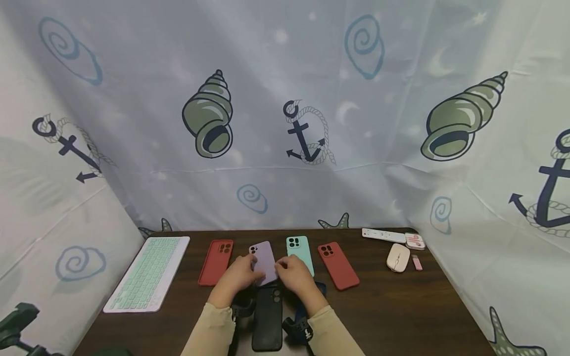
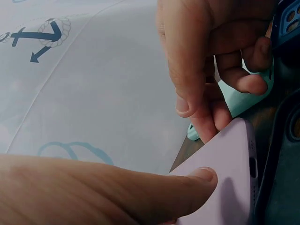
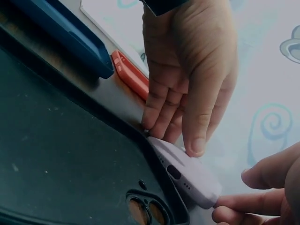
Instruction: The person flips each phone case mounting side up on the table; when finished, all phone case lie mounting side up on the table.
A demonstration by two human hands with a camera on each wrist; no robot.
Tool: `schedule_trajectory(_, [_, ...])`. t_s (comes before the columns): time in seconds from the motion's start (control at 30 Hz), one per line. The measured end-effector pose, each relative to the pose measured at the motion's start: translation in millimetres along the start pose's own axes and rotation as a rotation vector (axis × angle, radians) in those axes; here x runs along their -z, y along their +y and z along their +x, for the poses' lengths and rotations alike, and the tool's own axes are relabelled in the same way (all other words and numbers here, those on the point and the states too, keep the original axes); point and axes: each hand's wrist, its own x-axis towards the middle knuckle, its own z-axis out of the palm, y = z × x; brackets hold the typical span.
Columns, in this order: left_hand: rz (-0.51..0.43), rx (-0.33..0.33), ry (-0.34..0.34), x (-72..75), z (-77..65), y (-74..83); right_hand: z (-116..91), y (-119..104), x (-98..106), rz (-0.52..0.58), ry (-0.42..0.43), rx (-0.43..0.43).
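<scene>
A lilac phone case (image 1: 264, 262) lies back side up at mid-table, its camera holes at the far left corner. My left hand (image 1: 240, 274) holds its left side; the thumb (image 2: 197, 183) rests on its back, and the other fingers are mostly hidden in the left wrist view. At the opposite edge, my right hand (image 1: 295, 274) touches a corner with its fingertips (image 3: 229, 201), the thumb raised off the case. Closer to me lies a black phone case (image 1: 267, 321), between my forearms.
Red phone cases (image 1: 215, 262) (image 1: 338, 265) lie on both sides, with a mint case (image 1: 301, 252) behind my right hand. A blue case (image 1: 320, 288) is partly hidden by that arm. A keyboard (image 1: 147, 274) is left; a mouse (image 1: 398, 257), remote (image 1: 384, 235) and pink stick (image 1: 416, 262) are right.
</scene>
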Motion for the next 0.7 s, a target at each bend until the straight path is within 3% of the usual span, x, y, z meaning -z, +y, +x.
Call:
schedule_trajectory(0.5, [-0.067,-0.048,-0.031,-4.6,3.1,2.1,0.3,-3.4,2.4,0.1,0.037,-0.034])
schedule_trajectory(0.7, [-0.106,-0.075,-0.049,-7.0,3.4,1.8,1.2,-3.4,0.8,0.214,0.03,-0.034])
